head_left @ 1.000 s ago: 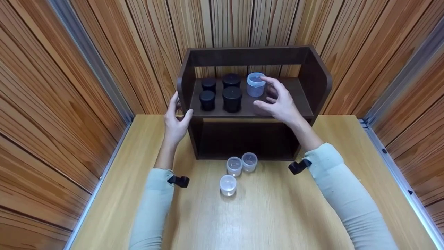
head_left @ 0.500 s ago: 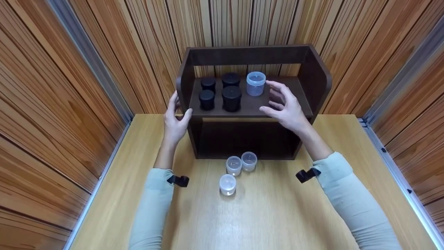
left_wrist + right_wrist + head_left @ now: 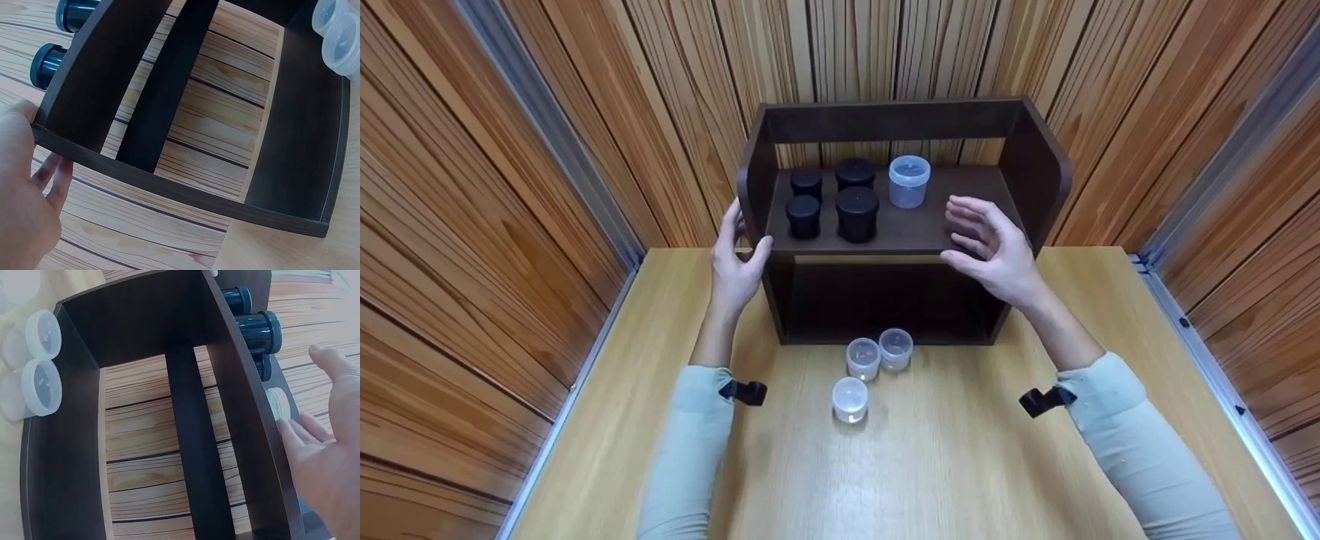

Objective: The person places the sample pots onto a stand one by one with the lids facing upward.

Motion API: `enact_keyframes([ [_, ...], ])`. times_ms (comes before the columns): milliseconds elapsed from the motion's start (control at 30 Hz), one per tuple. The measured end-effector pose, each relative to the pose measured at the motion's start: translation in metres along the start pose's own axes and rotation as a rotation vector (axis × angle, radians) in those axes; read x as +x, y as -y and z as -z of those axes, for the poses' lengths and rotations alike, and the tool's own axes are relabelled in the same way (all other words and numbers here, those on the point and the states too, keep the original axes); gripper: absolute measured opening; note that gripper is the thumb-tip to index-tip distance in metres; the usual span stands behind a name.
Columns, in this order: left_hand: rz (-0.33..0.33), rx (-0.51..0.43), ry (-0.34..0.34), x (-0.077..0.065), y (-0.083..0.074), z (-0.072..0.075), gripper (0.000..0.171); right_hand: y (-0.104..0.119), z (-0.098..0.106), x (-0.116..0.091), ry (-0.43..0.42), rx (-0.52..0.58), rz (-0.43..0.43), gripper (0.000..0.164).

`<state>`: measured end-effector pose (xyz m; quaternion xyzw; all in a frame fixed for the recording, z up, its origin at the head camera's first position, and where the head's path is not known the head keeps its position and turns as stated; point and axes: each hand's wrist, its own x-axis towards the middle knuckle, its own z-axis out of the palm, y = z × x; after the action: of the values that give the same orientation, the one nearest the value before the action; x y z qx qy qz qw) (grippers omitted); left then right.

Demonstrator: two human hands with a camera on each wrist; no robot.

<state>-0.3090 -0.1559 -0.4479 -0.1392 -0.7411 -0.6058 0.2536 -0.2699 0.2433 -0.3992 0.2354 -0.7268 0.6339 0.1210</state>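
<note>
A dark brown two-tier shelf (image 3: pixel 885 244) stands on the table. My left hand (image 3: pixel 735 274) grips its left side panel, thumb on the front edge and fingers behind the outer face. In the left wrist view the fingers (image 3: pixel 60 183) show past that panel. My right hand (image 3: pixel 997 259) hovers over the upper tier's right front, fingers loosely bent and nothing in them. To its left sits a clear lidded jar (image 3: pixel 909 184), apart from the fingertips. Two larger black jars (image 3: pixel 857 217) and two smaller black jars (image 3: pixel 804 219) stand upright on the upper tier's left half.
Three clear jars stand on the table before the shelf: a front jar (image 3: pixel 850 400), a middle jar (image 3: pixel 863 358) and a right jar (image 3: pixel 895 349). Wood-patterned walls (image 3: pixel 1222 187) enclose the table (image 3: pixel 930 465) at the back and both sides.
My right hand has drawn away from the clear jar on the upper tier, moving right and toward me. That jar stays in place. My left hand keeps its grip on the shelf.
</note>
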Motion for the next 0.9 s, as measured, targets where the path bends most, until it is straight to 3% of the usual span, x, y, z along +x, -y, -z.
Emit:
enact_keyframes([
  [167,0.005,0.003,-0.008,0.0,0.001,0.001,0.072,-0.007,0.005,-0.013,0.024,0.065,0.101,0.068],
  [400,0.003,0.031,-0.008,0.0,0.001,0.001,0.073,-0.014,0.009,-0.03,0.131,0.085,0.188,0.069],
  [900,-0.022,0.049,-0.002,0.0,0.0,0.0,0.072,-0.031,0.012,-0.055,0.28,0.025,0.198,0.07],
])
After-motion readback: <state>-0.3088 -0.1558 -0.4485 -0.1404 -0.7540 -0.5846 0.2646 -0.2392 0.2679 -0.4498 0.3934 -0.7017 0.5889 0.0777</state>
